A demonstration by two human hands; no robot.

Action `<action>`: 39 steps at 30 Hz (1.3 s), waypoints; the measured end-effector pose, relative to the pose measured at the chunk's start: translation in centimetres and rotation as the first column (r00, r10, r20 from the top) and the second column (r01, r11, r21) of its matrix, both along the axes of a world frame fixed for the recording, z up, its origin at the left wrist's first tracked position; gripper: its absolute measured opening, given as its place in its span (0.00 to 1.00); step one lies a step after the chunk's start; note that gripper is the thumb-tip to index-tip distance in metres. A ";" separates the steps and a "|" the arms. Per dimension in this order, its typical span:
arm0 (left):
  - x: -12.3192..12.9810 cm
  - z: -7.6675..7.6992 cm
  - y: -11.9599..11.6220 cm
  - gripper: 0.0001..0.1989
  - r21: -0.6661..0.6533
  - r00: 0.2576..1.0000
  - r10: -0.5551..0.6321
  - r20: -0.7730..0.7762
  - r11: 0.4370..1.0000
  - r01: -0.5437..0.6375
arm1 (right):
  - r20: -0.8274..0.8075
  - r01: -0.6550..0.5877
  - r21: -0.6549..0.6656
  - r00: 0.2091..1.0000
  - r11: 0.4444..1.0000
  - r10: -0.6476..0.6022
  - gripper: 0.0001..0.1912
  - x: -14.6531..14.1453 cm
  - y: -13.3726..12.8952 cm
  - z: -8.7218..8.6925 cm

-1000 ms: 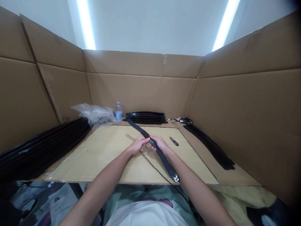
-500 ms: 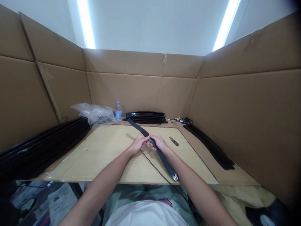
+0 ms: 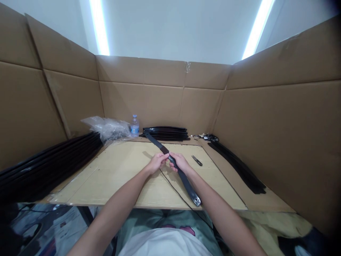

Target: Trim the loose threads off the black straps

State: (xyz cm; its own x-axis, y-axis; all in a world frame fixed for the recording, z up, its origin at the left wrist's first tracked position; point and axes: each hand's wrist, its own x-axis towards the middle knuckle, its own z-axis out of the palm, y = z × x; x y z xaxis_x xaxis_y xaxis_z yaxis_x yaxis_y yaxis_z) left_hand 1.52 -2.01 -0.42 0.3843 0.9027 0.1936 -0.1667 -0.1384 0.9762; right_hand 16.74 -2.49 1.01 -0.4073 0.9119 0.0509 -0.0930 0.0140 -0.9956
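Note:
A long, slightly curved black strip [image 3: 188,185] slants across the table in front of me, with a shiny metal-looking end with a hole nearest my body. My right hand [image 3: 179,163] is closed round its middle. My left hand [image 3: 158,163] pinches at the strip's left edge, thumb and fingertips close to my right thumb. Just above the hands, a darker brownish-black section [image 3: 164,150] crosses the strip. A thin black cord [image 3: 174,189] runs from below my left hand over the table's front edge. Small thread snips [image 3: 197,160] lie to the right of my hands.
Stacks of similar black strips lie at left [image 3: 48,160], at the back [image 3: 165,133] and at right [image 3: 237,166]. A clear plastic bag [image 3: 109,128] and a water bottle [image 3: 134,126] stand at the back left. Cardboard walls [image 3: 149,101] enclose the table [image 3: 106,177] on three sides.
The strip's near end has shifted slightly to the left. Both hands keep almost the same place and grip on it.

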 end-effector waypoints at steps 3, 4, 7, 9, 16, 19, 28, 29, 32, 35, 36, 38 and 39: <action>-0.2 -0.1 0.0 0.22 -0.004 1.000 -0.014 -0.015 1.000 0.014 | -0.010 -0.023 -0.022 1.000 0.999 0.023 0.20 0.1 -0.1 -0.1; -0.3 -0.2 0.0 0.22 -0.007 1.000 -0.020 -0.019 1.000 0.020 | -0.011 -0.028 -0.029 1.000 0.999 0.028 0.20 0.1 -0.2 -0.1; -0.3 -0.1 -0.3 0.22 -0.017 0.998 -0.050 -0.032 0.999 0.050 | -0.014 -0.027 -0.045 1.000 0.999 0.026 0.21 0.2 -0.2 -0.2; -0.2 0.1 -0.6 0.22 -0.025 0.995 -0.087 -0.050 0.996 0.086 | -0.017 -0.019 -0.051 1.000 0.999 0.018 0.22 0.1 -0.1 -0.3; 0.1 0.6 -1.4 0.19 -0.065 0.980 -0.181 -0.087 0.982 0.176 | -0.070 0.087 0.027 0.994 0.996 -0.085 0.17 -0.2 0.5 -1.3; 0.2 0.5 -1.5 0.19 -0.072 0.981 -0.181 -0.071 0.982 0.176 | -0.092 0.135 0.069 0.987 0.988 -0.128 0.18 0.0 0.9 -1.6; 0.2 0.2 -1.0 0.23 -0.031 0.988 -0.147 -0.041 0.989 0.146 | -0.061 -0.013 -0.025 0.998 1.000 0.011 0.15 -0.2 0.0 -1.1; 0.2 0.2 -0.9 0.24 -0.029 0.989 -0.140 -0.038 0.990 0.139 | -0.054 -0.025 -0.037 0.998 0.999 0.023 0.14 -0.2 -0.1 -1.1; 0.1 0.0 -0.6 0.23 -0.030 0.996 -0.092 -0.016 0.995 0.092 | -0.040 -0.045 -0.065 0.998 0.997 0.042 0.13 0.0 -0.3 -0.9; -0.6 -0.1 0.0 0.21 -0.029 0.999 -0.009 0.031 1.000 0.009 | -0.007 -0.079 -0.110 0.997 0.991 0.079 0.18 0.7 -0.4 -0.8; -1.0 -0.2 0.3 0.21 -0.028 0.999 0.021 0.048 0.999 -0.020 | 0.012 -0.093 -0.133 0.995 0.987 0.095 0.20 0.9 -0.5 -0.8; -1.8 -0.2 0.9 0.20 -0.022 0.994 0.077 0.075 0.997 -0.076 | 0.030 -0.122 -0.180 0.991 0.976 0.129 0.25 1.4 -0.7 -0.7; -2.1 -0.2 1.1 0.20 -0.018 0.991 0.104 0.085 0.995 -0.102 | 0.026 -0.139 -0.201 0.989 0.970 0.147 0.27 1.6 -0.7 -0.6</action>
State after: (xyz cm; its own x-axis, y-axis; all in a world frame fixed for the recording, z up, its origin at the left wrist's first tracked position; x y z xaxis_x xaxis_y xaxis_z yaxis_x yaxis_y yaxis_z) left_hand -0.61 -0.89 -0.64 0.2716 0.9394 0.2091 -0.2359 -0.1457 0.9608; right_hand 18.36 -3.23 0.38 -0.5323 0.8342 -0.1441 -0.0395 -0.1946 -0.9801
